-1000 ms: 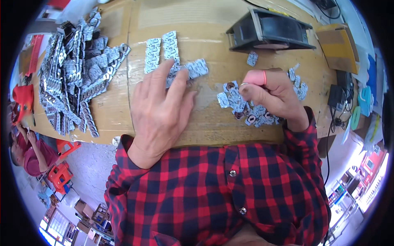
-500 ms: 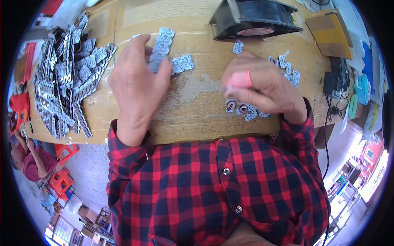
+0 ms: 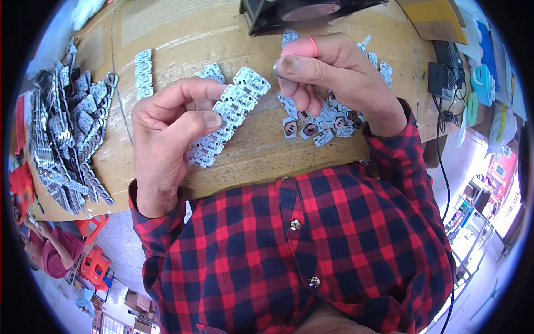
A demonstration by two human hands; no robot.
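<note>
Evidently mid-batch: the left hand (image 3: 167, 133) grips a strip of small circuit boards (image 3: 228, 114) above the bench (image 3: 167, 33); the right hand (image 3: 328, 72), beside the strip, pinches a small round part (image 3: 276, 68). Many strips (image 3: 61, 139) wait left of it.

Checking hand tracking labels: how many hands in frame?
2. The left hand holds a white circuit-board strip; the right hand, with a pink finger cot, pinches a small part above loose pieces.

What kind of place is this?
Probably a small electronics assembly workshop. The left hand holds a strip of small circuit boards, a big heap of such strips lies on the cardboard-covered bench, and separated pieces sit under the right hand.
</note>
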